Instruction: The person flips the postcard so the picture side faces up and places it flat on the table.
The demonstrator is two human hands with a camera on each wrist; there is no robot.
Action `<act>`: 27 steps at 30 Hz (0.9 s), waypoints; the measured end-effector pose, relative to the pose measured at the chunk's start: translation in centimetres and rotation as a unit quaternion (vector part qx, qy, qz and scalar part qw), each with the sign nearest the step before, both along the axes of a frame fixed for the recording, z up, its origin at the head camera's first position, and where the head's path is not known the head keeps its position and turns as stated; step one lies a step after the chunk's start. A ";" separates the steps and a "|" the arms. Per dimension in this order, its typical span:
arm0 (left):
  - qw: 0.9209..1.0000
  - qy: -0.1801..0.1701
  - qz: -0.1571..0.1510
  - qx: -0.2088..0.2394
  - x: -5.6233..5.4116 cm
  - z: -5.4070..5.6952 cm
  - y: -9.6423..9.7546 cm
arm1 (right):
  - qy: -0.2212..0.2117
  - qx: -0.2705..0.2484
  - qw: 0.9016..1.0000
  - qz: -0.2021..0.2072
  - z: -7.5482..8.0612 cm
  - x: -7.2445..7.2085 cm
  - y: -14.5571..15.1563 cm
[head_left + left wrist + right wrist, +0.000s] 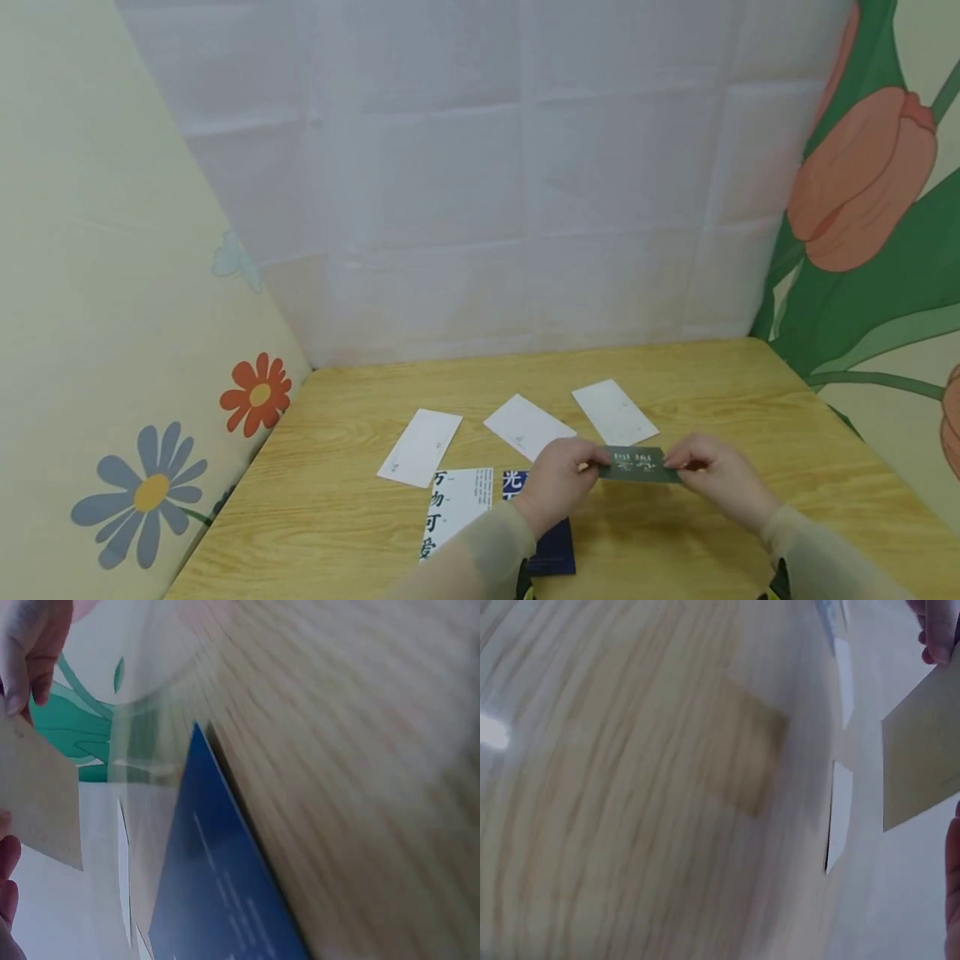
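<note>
A dark green card (637,467) with pale lettering is held up over the table, stretched between both hands. At its left end my left hand (558,483) pinches it between thumb and fingers. The right hand (720,479) pinches the opposite end in the same way. Both wrist views show the pale back of this card (45,795), and its shadow falls on the wood. Below the left forearm lie a navy card (553,554), partly covered by that arm, and a white card with large black characters (465,504).
Farther back on the wooden table (330,517) lie a left white card (422,448), a middle white card (525,425) and a right white card (615,412). White cloth (525,183) hangs behind the table, with flower-patterned cloth (150,292) on either side.
</note>
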State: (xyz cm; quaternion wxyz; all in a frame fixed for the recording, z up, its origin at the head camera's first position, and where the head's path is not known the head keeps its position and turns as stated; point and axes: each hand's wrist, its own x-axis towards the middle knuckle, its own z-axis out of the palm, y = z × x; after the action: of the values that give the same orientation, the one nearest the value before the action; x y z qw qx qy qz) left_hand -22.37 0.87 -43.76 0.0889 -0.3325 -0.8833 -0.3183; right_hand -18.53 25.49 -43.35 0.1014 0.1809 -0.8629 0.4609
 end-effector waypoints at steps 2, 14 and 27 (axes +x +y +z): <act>0.996 0.058 -0.034 -0.063 -0.2 -0.1 -0.2 | 0.068 0.061 0.995 0.036 -0.5 -0.1 0.4; 0.930 0.144 -0.145 -0.305 0.4 -0.7 -0.1 | 0.237 0.256 0.923 0.163 -3.0 -0.3 0.8; 0.923 0.043 -0.159 -0.349 0.9 -0.9 0.5 | 0.107 0.382 0.902 0.172 -2.4 0.0 -0.6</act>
State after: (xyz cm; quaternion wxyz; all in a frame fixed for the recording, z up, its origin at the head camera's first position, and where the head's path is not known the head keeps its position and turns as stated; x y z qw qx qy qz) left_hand -21.44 1.39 -44.64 -0.0471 -0.4919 -0.8693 0.0146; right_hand -18.54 24.93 -45.72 0.0351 0.3999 -0.9120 0.0845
